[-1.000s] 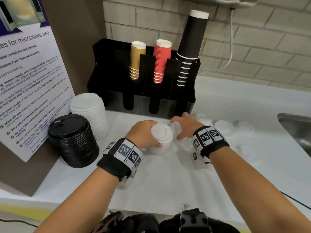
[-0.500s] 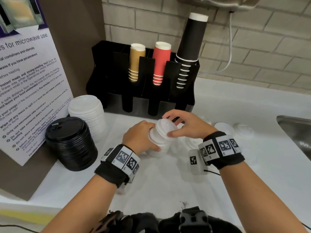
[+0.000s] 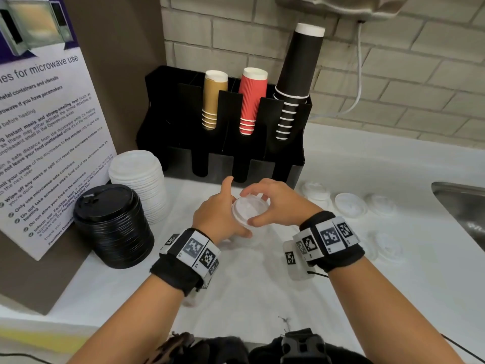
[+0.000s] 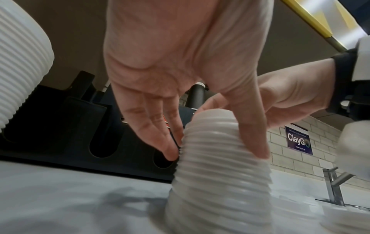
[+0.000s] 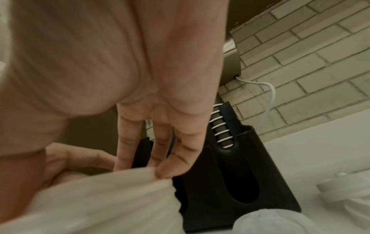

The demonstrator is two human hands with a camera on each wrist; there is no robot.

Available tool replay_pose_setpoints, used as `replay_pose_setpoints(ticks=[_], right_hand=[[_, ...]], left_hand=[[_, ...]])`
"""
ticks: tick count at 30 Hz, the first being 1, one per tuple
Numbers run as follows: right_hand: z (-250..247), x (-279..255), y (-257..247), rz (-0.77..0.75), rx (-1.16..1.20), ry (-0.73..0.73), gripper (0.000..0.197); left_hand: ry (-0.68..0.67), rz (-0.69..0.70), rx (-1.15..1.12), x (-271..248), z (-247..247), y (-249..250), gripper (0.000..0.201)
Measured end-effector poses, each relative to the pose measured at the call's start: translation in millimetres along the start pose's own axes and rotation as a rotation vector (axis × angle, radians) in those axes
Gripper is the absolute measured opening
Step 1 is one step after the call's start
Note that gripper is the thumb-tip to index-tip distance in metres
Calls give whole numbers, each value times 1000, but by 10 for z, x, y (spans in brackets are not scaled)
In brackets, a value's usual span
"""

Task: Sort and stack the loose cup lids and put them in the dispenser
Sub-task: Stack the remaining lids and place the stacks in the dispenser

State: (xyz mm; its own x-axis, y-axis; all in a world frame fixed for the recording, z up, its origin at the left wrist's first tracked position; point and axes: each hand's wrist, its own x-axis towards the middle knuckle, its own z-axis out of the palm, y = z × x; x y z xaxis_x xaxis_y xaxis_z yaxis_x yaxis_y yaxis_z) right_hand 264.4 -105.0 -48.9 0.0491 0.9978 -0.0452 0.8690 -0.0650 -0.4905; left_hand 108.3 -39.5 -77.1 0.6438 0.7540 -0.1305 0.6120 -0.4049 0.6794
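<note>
A short stack of small white lids (image 3: 240, 219) stands on the white counter in front of the black dispenser (image 3: 183, 122). My left hand (image 3: 231, 215) grips the stack from the left, thumb in front and fingers behind, as the left wrist view shows on the ribbed stack (image 4: 218, 174). My right hand (image 3: 258, 208) holds the top lid (image 3: 250, 207) by its rim, level on the stack, with fingertips (image 5: 164, 171) on its far edge. Several loose white lids (image 3: 350, 204) lie to the right.
A tall stack of larger white lids (image 3: 139, 179) and a stack of black lids (image 3: 112, 224) stand at the left by a microwave notice board (image 3: 44, 143). The dispenser holds tan, red and black cups. A steel sink (image 3: 464, 206) is at the right edge.
My right hand picked a lid from beside the stack, carried it left and set it on top. My left hand stayed around the stack.
</note>
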Motion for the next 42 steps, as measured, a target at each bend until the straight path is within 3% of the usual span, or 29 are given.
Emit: replay_pose_setpoints(ticks=[5,8,10,12,15,17,22,30,36,39,42], right_hand=[[65,7,-19,1,-10,-10,58],[16,-1,107,16,89,-23,49],[-64,21,261,80,162,36,40],[-124,81,436,182,28,82,41],[-112,179,589,321,-304,-74,65],[-75,230,617,324,-418,-158,73],[-29,297,640,285,-442,-206,57],[-49,296,630,280,-326,-211,48],[-250,83,534,213,161,128,44],[-136,-86,387,93,393,214,43],[43,-173,314,33,450,220,47]], left_hand=[[4,52,29,15,-21,-23,72],[1,51,67,43,-35,-39,63],[2,42,79,68,-34,-45,64],[-3,39,75,83,-34,-52,64],[-8,34,87,90,-39,-58,64],[-6,31,88,95,-40,-60,64],[-6,36,84,97,-37,-70,64],[13,59,109,110,-26,-60,65],[-3,88,157,139,-24,-31,68],[-8,92,103,130,-14,-14,94],[-14,103,20,134,3,0,114]])
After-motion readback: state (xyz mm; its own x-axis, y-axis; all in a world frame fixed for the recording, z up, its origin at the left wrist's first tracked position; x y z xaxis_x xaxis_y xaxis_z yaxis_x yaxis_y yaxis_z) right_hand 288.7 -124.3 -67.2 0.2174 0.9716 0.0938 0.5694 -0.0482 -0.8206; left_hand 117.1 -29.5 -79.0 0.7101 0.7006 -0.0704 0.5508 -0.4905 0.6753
